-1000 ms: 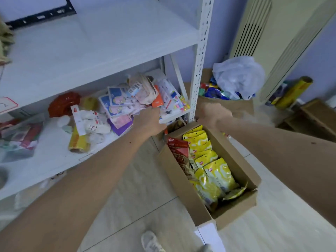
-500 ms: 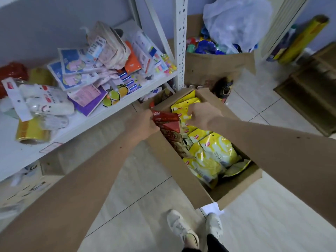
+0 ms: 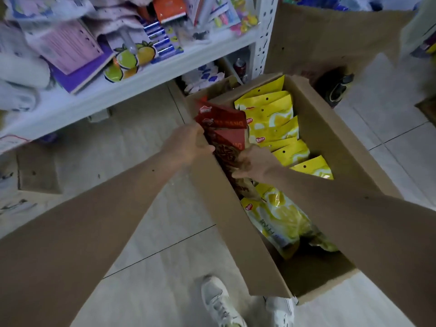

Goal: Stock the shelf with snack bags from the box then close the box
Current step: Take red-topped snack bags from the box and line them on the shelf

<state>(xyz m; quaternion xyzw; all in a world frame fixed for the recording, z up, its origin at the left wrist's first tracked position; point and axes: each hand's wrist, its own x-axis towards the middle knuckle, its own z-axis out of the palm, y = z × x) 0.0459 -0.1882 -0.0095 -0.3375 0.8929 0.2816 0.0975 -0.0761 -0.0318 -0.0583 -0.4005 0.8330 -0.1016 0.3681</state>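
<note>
Two white shoes are seen nearest, on the tiled floor at the near end of the open cardboard box. The box's long axis runs away from the viewer, toward the shelf post. The left hand is curled over the box's left wall, gripping the red snack bags, which stand upright with tops pointing up and leftward. Just right of it, the right hand is clenched on the same red bags lower down; its fingertips are hidden. Right of and beyond both hands, yellow snack bags are stacked in a row. Farther left, the white shelf carries blurred packets, cut off at the frame's top.
</note>
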